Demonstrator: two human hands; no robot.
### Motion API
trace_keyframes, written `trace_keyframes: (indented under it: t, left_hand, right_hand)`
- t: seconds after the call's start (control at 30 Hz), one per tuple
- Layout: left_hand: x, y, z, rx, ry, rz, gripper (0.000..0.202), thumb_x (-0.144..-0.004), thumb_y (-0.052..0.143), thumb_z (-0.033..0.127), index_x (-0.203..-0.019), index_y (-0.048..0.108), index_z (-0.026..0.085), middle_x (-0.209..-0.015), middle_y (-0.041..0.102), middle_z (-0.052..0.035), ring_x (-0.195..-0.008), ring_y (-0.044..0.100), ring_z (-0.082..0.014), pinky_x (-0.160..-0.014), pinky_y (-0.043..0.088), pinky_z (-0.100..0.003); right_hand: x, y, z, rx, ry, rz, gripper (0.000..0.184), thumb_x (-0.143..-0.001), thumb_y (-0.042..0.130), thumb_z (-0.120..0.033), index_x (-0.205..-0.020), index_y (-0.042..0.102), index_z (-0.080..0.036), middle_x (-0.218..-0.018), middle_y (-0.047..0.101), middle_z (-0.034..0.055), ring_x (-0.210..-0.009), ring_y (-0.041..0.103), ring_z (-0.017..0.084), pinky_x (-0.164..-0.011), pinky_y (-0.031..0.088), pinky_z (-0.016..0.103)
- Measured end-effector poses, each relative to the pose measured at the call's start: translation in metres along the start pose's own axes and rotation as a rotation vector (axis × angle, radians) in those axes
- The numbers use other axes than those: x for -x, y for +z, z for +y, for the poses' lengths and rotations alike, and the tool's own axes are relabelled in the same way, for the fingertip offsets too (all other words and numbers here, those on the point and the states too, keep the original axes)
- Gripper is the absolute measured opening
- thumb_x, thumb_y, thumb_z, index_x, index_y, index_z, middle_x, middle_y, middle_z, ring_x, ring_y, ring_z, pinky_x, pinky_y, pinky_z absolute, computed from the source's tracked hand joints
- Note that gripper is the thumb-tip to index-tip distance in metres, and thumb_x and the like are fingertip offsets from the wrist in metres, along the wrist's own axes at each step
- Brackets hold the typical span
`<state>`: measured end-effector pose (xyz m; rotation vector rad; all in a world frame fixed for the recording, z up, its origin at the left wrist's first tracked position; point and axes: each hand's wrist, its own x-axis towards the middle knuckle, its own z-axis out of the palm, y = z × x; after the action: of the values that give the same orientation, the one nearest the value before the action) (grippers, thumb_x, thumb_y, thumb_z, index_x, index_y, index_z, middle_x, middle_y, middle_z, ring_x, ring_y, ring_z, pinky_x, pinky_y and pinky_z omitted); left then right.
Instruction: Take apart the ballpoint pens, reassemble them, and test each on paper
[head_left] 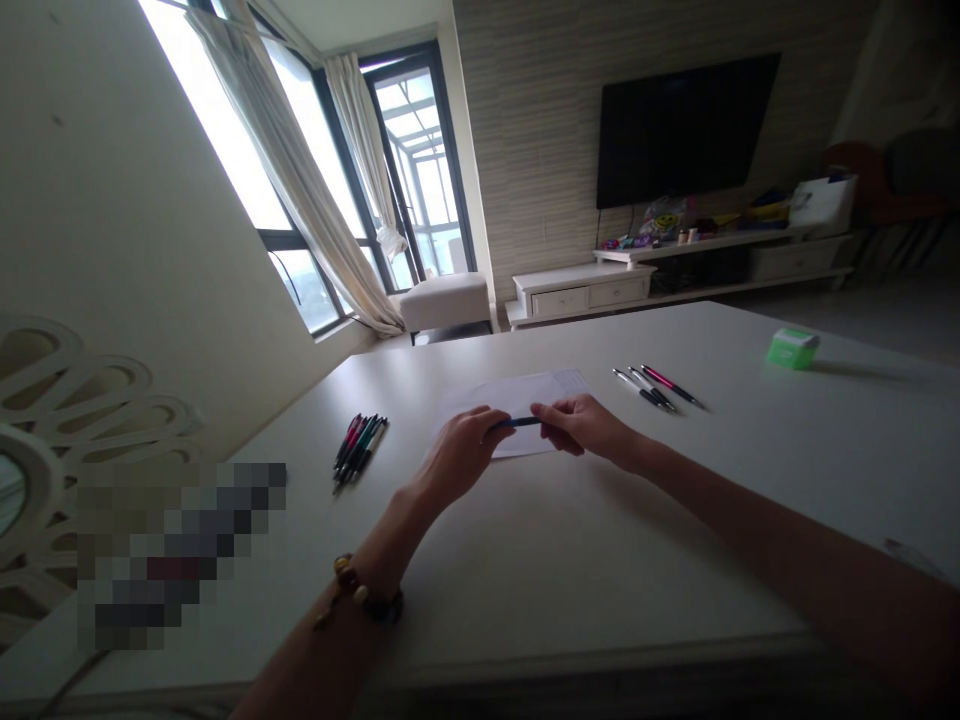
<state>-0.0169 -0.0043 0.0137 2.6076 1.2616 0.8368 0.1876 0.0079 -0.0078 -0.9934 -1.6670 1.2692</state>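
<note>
Between my two hands, just above a white sheet of paper [517,388], a dark blue pen [523,422] is held level. The fingers of my left hand [469,440] close on its left end, and a beaded bracelet [364,590] circles that wrist. My right hand [574,422] pinches the pen's other end with thumb and fingers. Left of the paper lies a bundle of several pens [360,447] in red, green and black. To the right, three pens [652,388] lie side by side, one of them red.
A green and white box [793,348] stands at the right on the white table [660,560]. A blurred-out dark object [187,555] lies at the left edge. Beyond the table are a stool [446,305], a low cabinet [585,290] and a wall television [686,135].
</note>
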Motion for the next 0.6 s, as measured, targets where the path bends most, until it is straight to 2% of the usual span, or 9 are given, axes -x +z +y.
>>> trace_keyframes:
  t: [0.1,0.2,0.33,0.43,0.53,0.6]
  left_hand:
    - [0.0,0.002,-0.004,-0.031,0.003,0.003,0.025,-0.09,0.047,0.032,-0.094,0.067,0.018,-0.084,0.064,-0.0053,-0.069,0.056,-0.0133,-0.065,0.041,-0.023]
    - [0.0,0.004,-0.006,-0.046,0.001,0.0,0.024,-0.09,0.048,0.032,-0.092,0.067,0.018,-0.083,0.064,-0.0046,-0.069,0.055,-0.0131,-0.065,0.041,-0.023]
    - [-0.001,0.005,-0.008,-0.068,0.005,0.0,0.023,-0.089,0.048,0.032,-0.092,0.066,0.019,-0.083,0.064,-0.0041,-0.069,0.056,-0.0133,-0.065,0.041,-0.023]
    - [-0.001,0.005,-0.01,-0.076,0.019,-0.006,0.022,-0.089,0.049,0.032,-0.093,0.066,0.019,-0.083,0.064,-0.0038,-0.071,0.056,-0.0135,-0.066,0.042,-0.023]
    - [-0.001,0.006,-0.012,-0.072,0.026,-0.015,0.021,-0.089,0.049,0.03,-0.093,0.066,0.019,-0.082,0.064,-0.0033,-0.071,0.056,-0.0132,-0.067,0.042,-0.023]
    - [-0.001,0.006,-0.013,-0.071,0.027,-0.018,0.02,-0.089,0.049,0.029,-0.092,0.066,0.019,-0.082,0.064,-0.0033,-0.071,0.056,-0.0132,-0.067,0.042,-0.023]
  right_hand:
    - [-0.003,-0.001,0.005,0.04,0.022,-0.024,0.042,-0.073,0.064,-0.052,-0.081,0.062,-0.01,-0.062,0.062,0.0018,-0.044,0.051,0.007,-0.041,0.037,0.02]
    - [-0.004,-0.002,0.008,0.051,0.052,-0.066,0.048,-0.079,0.055,-0.056,-0.077,0.062,-0.009,-0.06,0.061,0.0027,-0.041,0.05,0.007,-0.04,0.037,0.02]
    - [-0.007,-0.002,0.013,0.004,0.016,-0.047,0.044,-0.073,0.065,-0.053,-0.084,0.061,-0.011,-0.062,0.06,0.0005,-0.044,0.052,0.007,-0.041,0.038,0.019]
    - [-0.009,-0.003,0.017,-0.013,0.034,-0.064,0.046,-0.077,0.058,-0.057,-0.08,0.061,-0.011,-0.061,0.059,0.0012,-0.044,0.053,0.008,-0.04,0.038,0.02]
    - [-0.011,-0.003,0.018,-0.008,0.015,-0.046,0.04,-0.074,0.064,-0.051,-0.085,0.061,-0.012,-0.065,0.06,0.0012,-0.046,0.054,0.008,-0.04,0.039,0.019]
    - [-0.011,-0.003,0.019,0.009,0.023,-0.025,0.04,-0.077,0.061,-0.051,-0.084,0.062,-0.012,-0.067,0.062,0.0023,-0.043,0.052,0.007,-0.039,0.038,0.019]
